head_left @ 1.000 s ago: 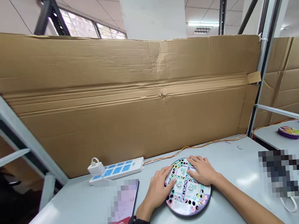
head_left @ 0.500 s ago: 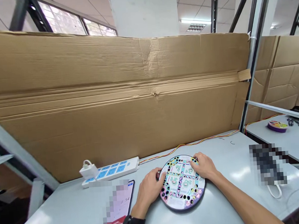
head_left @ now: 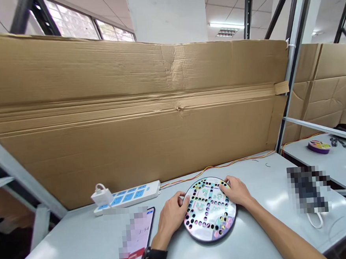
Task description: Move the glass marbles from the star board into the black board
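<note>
A round, flat board [head_left: 210, 209] with a colourful printed face and many dark round spots lies on the grey table in front of me. My left hand [head_left: 173, 213] grips its left edge, the thumb resting on the rim. At the upper right edge, my right hand [head_left: 235, 190] holds the board with its thumb on the face and its fingers over the far rim. The fingers under or behind the rim are partly hidden. A dark watch strap and a beaded bracelet circle my left wrist.
A phone [head_left: 140, 236] showing a lit screen lies left of my left hand. Behind it stands a white power strip [head_left: 127, 197] with a plugged-in charger [head_left: 101, 195]. A cardboard wall [head_left: 150, 147] closes off the back. To the right lies a blurred dark object [head_left: 309, 191].
The board's face catches the light differently, as if tilted slightly. Both hands keep their hold with only small shifts.
</note>
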A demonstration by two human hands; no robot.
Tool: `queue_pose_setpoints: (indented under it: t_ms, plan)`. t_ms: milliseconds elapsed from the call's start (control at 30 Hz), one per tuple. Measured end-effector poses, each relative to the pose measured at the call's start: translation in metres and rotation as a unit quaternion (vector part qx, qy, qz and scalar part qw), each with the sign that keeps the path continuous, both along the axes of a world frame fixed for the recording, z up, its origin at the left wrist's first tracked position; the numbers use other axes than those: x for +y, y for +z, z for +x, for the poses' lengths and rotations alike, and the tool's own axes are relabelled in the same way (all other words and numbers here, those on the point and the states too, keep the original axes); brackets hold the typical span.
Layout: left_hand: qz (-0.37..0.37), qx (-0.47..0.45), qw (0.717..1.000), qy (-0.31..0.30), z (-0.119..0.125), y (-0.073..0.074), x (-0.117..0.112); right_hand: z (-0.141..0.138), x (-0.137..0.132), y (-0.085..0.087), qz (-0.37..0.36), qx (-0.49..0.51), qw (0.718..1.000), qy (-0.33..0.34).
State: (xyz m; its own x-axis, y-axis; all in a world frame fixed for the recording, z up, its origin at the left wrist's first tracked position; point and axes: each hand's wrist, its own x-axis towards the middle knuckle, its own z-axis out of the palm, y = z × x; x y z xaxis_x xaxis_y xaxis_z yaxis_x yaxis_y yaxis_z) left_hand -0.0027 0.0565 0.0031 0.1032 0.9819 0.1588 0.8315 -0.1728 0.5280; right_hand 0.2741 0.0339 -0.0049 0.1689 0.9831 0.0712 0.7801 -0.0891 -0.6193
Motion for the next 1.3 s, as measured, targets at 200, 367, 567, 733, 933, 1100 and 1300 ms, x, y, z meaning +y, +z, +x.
queue_pose_setpoints:
  t_ms: [200,367,567,733,933,1100,1300]
  plan:
    - [0.068,-0.119,0.990,-0.011,0.002,0.006,0.002,0.003,0.006,0.008,0.088,0.272,0.958,0.027]
    - [0.119,-0.179,0.976,-0.037,0.002,0.008,-0.002,0.014,-0.011,0.051,0.145,0.489,0.858,0.052]
    - [0.057,-0.072,0.990,-0.103,0.004,0.006,-0.010,0.064,-0.023,0.075,0.382,0.399,0.826,-0.117]
    - [0.047,-0.036,0.990,-0.131,0.006,0.008,-0.015,0.077,-0.021,0.058,0.306,0.059,0.945,-0.103]
    - [0.045,-0.039,0.990,-0.131,0.004,0.008,-0.013,0.060,-0.022,0.042,-0.109,-0.150,0.981,0.065]
    - [0.049,-0.041,0.989,-0.131,0.003,0.005,-0.012,0.044,-0.021,0.038,-0.052,-0.083,0.984,0.146]
    - [0.033,-0.051,0.988,-0.140,0.003,0.005,-0.013,0.030,-0.021,0.030,-0.097,-0.059,0.964,0.241]
